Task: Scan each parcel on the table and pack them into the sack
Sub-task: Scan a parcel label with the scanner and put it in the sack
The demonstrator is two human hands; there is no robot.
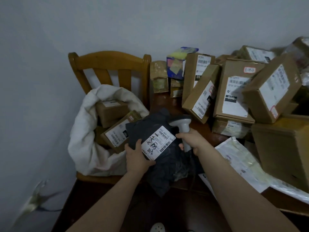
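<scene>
head view shows the left hand gripping the near-left edge of a dark soft parcel, thumb on top beside its white label, fingers hidden under it. the right hand is wrapped around the grey handle of the scanner, whose head sits just past the parcel's far edge, close to the label. the parcel is held up between the white sack on the left, which stands on a wooden chair with two brown boxes already inside, and the stack of cardboard boxes on the surface to the right.

the parcel looks like a limp plastic mailer (probably clothing, so light). it sags and wrinkles, so it likely bends if pinched at one corner; holding it flat from below near the label should keep the barcode smooth enough to read. it seems slightly slick but not fragile, and should drop into the sack's open mouth easily.
</scene>
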